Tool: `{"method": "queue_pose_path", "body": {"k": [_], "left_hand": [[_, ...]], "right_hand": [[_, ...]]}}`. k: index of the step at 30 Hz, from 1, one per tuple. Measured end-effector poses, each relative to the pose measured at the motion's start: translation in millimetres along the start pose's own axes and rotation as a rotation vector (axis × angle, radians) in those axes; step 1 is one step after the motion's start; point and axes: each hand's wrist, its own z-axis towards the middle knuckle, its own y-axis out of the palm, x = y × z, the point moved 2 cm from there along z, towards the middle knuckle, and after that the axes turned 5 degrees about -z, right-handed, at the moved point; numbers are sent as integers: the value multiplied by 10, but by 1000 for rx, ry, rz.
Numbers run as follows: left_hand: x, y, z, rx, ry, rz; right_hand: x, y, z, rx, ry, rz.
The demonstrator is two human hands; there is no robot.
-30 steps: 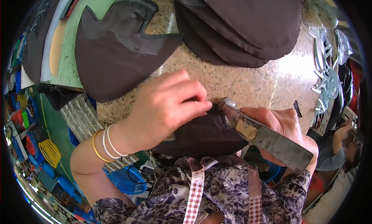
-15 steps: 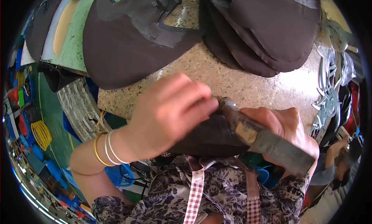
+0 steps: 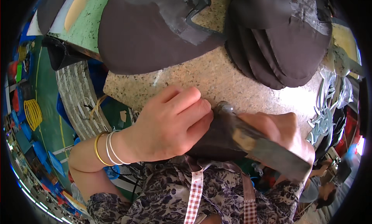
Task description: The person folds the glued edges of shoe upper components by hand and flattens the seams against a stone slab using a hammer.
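Note:
A dark brown fabric piece (image 3: 217, 140) lies at the near edge of the speckled stone tabletop (image 3: 174, 81), partly hidden by my hands. My left hand (image 3: 170, 123) is closed at its upper left edge, its fingertips pinching the margin. In my right hand (image 3: 277, 127) is a hammer (image 3: 279, 156) with a rounded metal face, a wooden handle end showing in its head and a broad flat grey end. Its rounded face is close to my left fingertips; whether it touches the piece I cannot tell. My right fingers are partly hidden behind the hammer head.
A large brown cut piece (image 3: 139, 38) with a grey coated edge lies at the far left, beside a green board (image 3: 87, 24). Several stacked brown pieces (image 3: 294, 49) lie at the far right. Grey strips (image 3: 323, 119) hang at the right edge, and another person (image 3: 312, 191) sits beyond.
The whole view has shifted, so the tabletop pieces appear farther right and up. Both hands stay at the brown piece; the left fingers look steadier and the hammer has barely moved.

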Motion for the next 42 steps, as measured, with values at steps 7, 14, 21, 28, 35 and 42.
{"method": "queue_pose_path", "body": {"k": [7, 14, 21, 28, 35, 42], "left_hand": [[-53, 66, -132, 80, -188, -217], [-16, 57, -206, 175, -230, -183], [-25, 43, -267, 240, -285, -145], [178, 115, -323, 337, -274, 141], [224, 194, -416, 406, -351, 114], [204, 268, -500, 516, -353, 49]], "right_hand": [[24, 25, 39, -40, -11, 47], [72, -30, 113, -89, -150, 58], [-35, -113, 187, -199, -95, 28], [12, -18, 206, -90, -138, -13], [-45, 52, 214, -57, -124, 12], [-113, 23, 200, -21, 63, -97]]}}
